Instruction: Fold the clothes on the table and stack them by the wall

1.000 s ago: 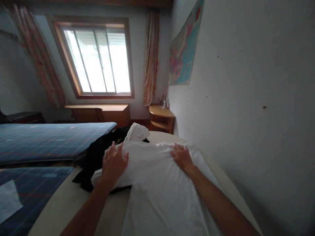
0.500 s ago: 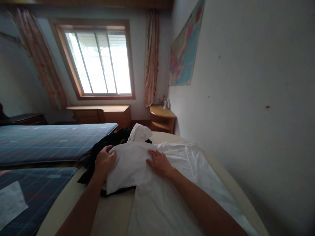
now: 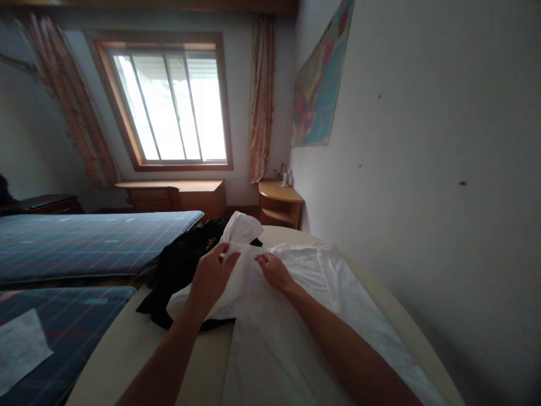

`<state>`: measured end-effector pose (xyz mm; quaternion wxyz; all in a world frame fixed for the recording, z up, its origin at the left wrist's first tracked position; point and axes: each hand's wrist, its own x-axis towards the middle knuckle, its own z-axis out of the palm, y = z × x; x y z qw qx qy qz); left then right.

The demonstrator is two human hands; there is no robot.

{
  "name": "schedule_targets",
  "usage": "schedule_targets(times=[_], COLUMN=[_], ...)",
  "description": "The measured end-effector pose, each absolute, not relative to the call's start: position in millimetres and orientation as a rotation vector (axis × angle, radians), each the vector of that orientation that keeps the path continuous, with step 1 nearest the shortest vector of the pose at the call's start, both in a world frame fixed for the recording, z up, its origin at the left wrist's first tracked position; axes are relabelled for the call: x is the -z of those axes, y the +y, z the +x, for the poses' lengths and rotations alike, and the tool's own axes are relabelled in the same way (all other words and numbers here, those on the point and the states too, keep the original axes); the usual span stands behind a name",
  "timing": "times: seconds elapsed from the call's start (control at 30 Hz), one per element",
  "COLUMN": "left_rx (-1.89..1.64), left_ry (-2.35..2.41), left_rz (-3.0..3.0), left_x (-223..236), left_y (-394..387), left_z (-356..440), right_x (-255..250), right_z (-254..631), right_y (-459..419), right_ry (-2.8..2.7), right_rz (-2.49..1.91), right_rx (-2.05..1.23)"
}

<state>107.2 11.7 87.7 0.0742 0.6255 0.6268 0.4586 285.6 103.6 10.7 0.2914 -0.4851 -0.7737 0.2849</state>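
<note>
A white shirt [image 3: 274,338] lies spread over a round cream table [image 3: 99,361], one sleeve reaching left. My left hand [image 3: 213,273] is over that sleeve near the shoulder, thumb and fingers closed on the white cloth by its upper edge. Close by on the right, my right hand [image 3: 274,270] pinches the shirt's cloth with fingers curled. Under and behind the sleeve is a bunched black garment [image 3: 180,265] with a small yellow mark. A crumpled white piece of cloth [image 3: 243,227] sits just beyond my hands; whether it belongs to the shirt I cannot tell.
Two blue checked mattresses [image 3: 97,242] lie to the left, the nearer bearing a white paper [image 3: 25,347]. A white wall [image 3: 414,158] with a map [image 3: 319,84] runs along the right. Beyond the table stand a desk [image 3: 203,194] and a corner shelf [image 3: 279,192].
My left hand has moved right from the sleeve's outer end to near the shoulder. My right hand, earlier flat with fingers spread, is now pinching cloth. The sleeve end has shifted and crumpled.
</note>
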Motion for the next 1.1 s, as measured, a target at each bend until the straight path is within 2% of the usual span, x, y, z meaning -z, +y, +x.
schedule_targets(times=[0.07,0.2,0.3,0.53,0.67,0.8,1.1], left_rx=[-1.339,-1.21,-1.134,-1.062,-1.05,-0.878,-1.016], left_ry=[1.796,1.703,1.692,1.383,1.576,1.794,1.691], left_rz=[1.935,2.056,2.105,2.038,2.076,2.168,2.15], left_x=[-83.8,-78.0,-74.7,-68.0,-56.3,-31.5,12.1], left_y=[9.3,3.7,-0.1,-7.2,-11.3,-23.5,-44.0], left_z=[118.0,136.6,147.5,154.1,134.4,107.7,81.8], right_x=[-24.6,-56.9,-70.6,-68.5,-63.8,-48.6,-8.7], right_z=[285.8,290.2,295.0,322.2,343.5,359.0,371.6], right_y=[100.7,85.4,76.0,84.1,88.0,79.8,63.6], right_ry=[-1.954,-1.674,-1.668,-1.628,-1.601,-1.624,-1.918], right_rz=[-1.277,-1.2,-1.192,-1.26,-1.349,-1.5,-1.597], right_rx=[-0.921,-1.496,-1.644,-1.651,-1.53,-1.417,-1.046])
